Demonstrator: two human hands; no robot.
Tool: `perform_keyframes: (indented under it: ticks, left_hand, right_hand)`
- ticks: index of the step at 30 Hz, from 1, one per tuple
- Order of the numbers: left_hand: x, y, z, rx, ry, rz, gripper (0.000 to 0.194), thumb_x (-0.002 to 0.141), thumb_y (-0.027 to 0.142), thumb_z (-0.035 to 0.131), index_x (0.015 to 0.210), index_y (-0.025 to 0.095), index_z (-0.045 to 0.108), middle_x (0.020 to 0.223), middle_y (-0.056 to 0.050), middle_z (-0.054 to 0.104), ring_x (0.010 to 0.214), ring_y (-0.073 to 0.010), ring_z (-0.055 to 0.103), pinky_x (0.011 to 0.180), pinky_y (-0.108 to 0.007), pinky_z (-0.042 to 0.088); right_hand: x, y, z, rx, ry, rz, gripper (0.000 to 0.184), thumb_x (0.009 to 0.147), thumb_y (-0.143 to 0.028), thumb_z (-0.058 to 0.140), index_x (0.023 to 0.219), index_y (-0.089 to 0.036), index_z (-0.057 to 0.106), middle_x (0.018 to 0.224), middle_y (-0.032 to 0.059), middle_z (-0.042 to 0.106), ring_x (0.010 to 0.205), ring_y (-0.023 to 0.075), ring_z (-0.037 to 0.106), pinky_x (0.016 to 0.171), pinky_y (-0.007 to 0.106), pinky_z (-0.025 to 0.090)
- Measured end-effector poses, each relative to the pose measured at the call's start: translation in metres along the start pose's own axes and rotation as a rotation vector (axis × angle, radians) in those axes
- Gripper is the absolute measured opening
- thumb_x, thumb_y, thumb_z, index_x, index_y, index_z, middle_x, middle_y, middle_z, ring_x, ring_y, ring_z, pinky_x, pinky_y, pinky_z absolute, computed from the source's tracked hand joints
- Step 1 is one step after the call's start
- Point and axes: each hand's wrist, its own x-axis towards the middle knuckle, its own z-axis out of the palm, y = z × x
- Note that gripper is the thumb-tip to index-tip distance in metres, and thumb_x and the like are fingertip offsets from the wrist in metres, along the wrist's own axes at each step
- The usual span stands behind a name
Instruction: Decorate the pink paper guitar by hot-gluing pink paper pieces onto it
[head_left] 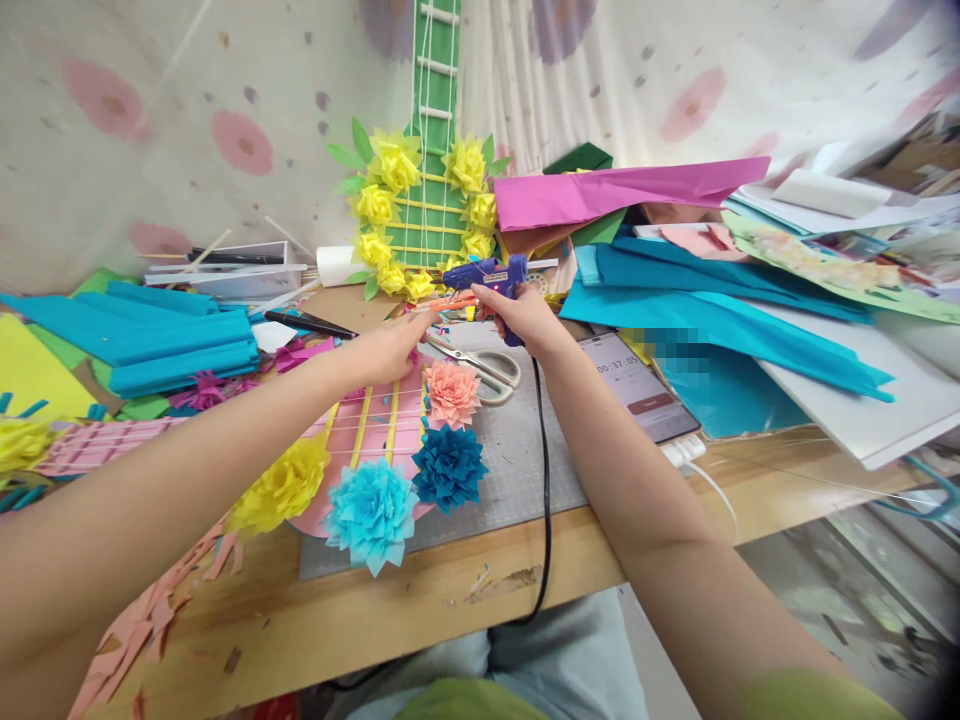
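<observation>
My right hand point(521, 315) grips a blue hot glue gun point(487, 274), its nozzle pointing left and its black cord hanging past the table edge. Across from it, my left hand point(394, 345) is closed at the fingertips on a thin orange strip point(454, 301) just below the nozzle; its exact kind is hard to make out. Under my left forearm lies a pink paper guitar point(379, 430) with yellow bars and white strings. Coral point(451, 392), dark blue point(450, 467), light blue point(373, 512) and yellow point(285, 485) paper flowers sit along its edge. Scissors point(487, 375) lie beside it.
A green paper guitar point(431, 205) with yellow flowers leans against the curtain. Blue crepe paper point(172, 330) lies left; more blue sheets point(720, 300) and a magenta sheet point(630, 192) are piled right. A phone point(637, 385) rests beside the grey cutting mat point(517, 480). Coral scraps point(142, 630) lie front left.
</observation>
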Motion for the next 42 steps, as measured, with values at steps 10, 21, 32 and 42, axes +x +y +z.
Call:
perform_keyframes:
  ticks: [10,21,32,42]
  left_hand:
    - [-0.003,-0.003,-0.018,-0.333,0.002,-0.109,0.074,0.065,0.014,0.058,0.136,0.016,0.037,0.124,-0.012,0.058,0.098,-0.0202,0.063,0.079,-0.03,0.051]
    - [0.004,0.013,-0.017,-0.201,0.041,-0.382,0.068,0.069,0.028,0.064,0.132,0.014,0.042,0.105,-0.008,0.07,0.092,-0.0233,0.066,0.078,-0.032,0.05]
    - [0.005,0.012,-0.026,-0.014,-0.131,-0.27,0.067,0.062,0.016,0.062,0.128,0.022,0.05,0.111,-0.005,0.069,0.087,-0.0208,0.066,0.067,-0.026,0.047]
    - [0.006,0.017,-0.022,0.018,-0.063,-0.238,0.043,0.067,0.013,0.058,0.109,0.02,0.06,0.091,-0.004,0.072,0.085,-0.023,0.066,0.067,-0.028,0.046]
  right_hand:
    - [-0.001,-0.002,0.0,0.021,0.029,-0.015,0.034,0.075,-0.045,0.073,0.071,-0.02,0.05,0.058,-0.0027,0.063,0.034,0.0038,0.04,0.033,0.019,0.034]
    - [-0.003,-0.004,0.0,0.01,0.045,-0.001,0.034,0.075,-0.046,0.073,0.075,-0.021,0.05,0.055,-0.0039,0.062,0.034,0.0042,0.04,0.033,0.019,0.034]
    - [-0.003,-0.006,-0.003,0.048,0.036,-0.019,0.031,0.076,-0.044,0.072,0.077,-0.021,0.052,0.058,-0.0038,0.064,0.034,0.0041,0.04,0.033,0.02,0.034]
    - [-0.003,-0.007,-0.004,0.043,0.015,-0.02,0.031,0.075,-0.045,0.073,0.079,-0.021,0.053,0.058,-0.0029,0.064,0.035,0.0045,0.041,0.035,0.02,0.037]
